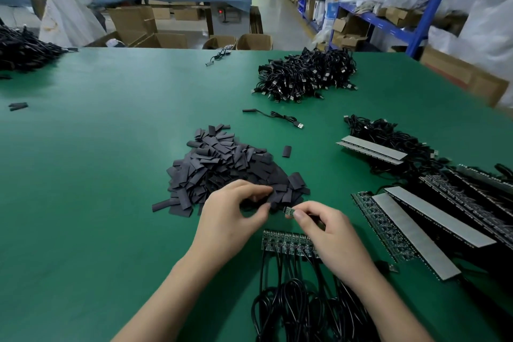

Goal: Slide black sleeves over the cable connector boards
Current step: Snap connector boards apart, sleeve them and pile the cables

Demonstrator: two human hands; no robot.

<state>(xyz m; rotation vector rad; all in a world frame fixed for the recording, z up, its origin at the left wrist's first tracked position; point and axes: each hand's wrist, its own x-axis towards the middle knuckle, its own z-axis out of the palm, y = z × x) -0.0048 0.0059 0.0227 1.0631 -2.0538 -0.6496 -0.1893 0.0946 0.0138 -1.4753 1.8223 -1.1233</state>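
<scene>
A heap of flat black sleeves [222,164] lies in the middle of the green table [111,175]. My left hand [233,214] reaches into the heap's near edge, with finger and thumb pinching a black sleeve [273,198] there. My right hand [327,230] pinches a small green connector board [288,210] between thumb and forefinger, just right of the left fingertips. A row of several connector boards [286,241] lies below both hands, their black cables [302,308] coiled toward me.
Strips of boards with grey backing [422,219] lie to the right. A pile of black USB cables [308,75] sits at the far right, a single sleeved cable [274,115] before it. One loose sleeve [286,151] lies beside the heap. Blue shelving and cardboard boxes stand beyond.
</scene>
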